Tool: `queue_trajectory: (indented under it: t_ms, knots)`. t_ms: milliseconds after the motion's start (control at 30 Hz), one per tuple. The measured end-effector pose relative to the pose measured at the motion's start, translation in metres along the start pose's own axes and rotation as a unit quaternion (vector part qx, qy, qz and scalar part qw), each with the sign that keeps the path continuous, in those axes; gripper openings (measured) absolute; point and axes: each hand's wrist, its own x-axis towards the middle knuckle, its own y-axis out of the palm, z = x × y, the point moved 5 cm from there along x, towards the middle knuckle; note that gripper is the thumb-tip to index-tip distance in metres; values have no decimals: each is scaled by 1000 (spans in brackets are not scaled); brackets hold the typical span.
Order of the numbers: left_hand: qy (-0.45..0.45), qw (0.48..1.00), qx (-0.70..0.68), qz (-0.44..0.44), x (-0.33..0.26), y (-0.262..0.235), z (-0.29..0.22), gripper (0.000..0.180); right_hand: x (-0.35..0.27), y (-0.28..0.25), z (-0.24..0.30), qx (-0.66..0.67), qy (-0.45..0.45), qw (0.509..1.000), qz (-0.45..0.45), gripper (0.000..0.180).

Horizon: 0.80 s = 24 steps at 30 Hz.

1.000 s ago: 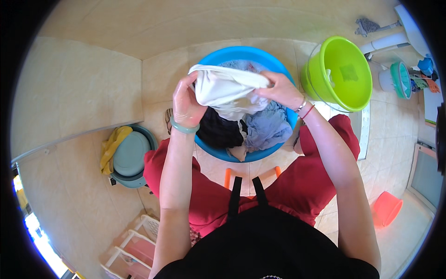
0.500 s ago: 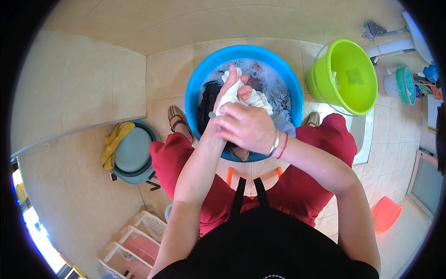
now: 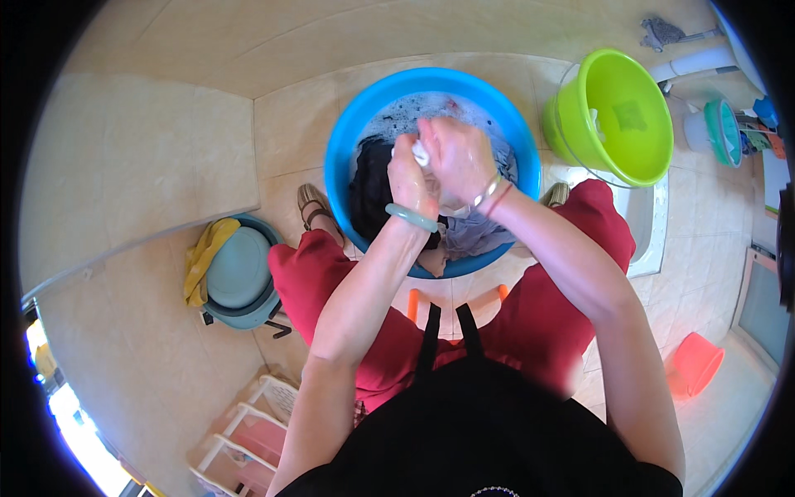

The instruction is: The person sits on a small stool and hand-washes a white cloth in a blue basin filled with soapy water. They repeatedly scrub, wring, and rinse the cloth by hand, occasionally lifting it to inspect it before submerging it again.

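A blue round tub point(image 3: 338, 157) stands between my feet, holding soapy water and laundry. Above it, my left hand point(image 3: 409, 178) and my right hand point(image 3: 460, 157) are closed together around a bunched white cloth point(image 3: 421, 155), most of it hidden by my fingers. Dark clothing point(image 3: 371, 186) lies in the tub's left side, and greyish-blue clothing point(image 3: 484, 234) in its right and near part. White suds point(image 3: 414, 106) float along the far side. A pale green bangle circles my left wrist; a silver bracelet and a red string are on my right.
A lime-green bucket point(image 3: 586, 108) with a wire handle stands to the tub's right. On the left is a grey-blue basin stack point(image 3: 240, 265) with a yellow cloth point(image 3: 199, 261) over its edge. A white rack point(image 3: 248, 431) and a coral-red bucket point(image 3: 694, 364) are nearer me.
My right hand has moved up from my left wrist area to grip beside the left hand. The white cloth, earlier spread over the left hand, is now bunched between both.
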Motion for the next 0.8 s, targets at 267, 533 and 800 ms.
queue_trajectory:
  t_ms: [267, 533, 800]
  knots:
    - [-58, 994, -57, -67, -13, 5, 0, 23, 5, 14, -7, -37, -50, 998, 24, 21]
    - [-22, 992, -50, 115, 10, -6, -8, 29, -14, 11, 19, 12, -78, 997, 19, 19]
    - [-8, 1000, -15, -19, -18, 1, 10, 18, 14, 10, -47, -17, 54, 998, 34, 28]
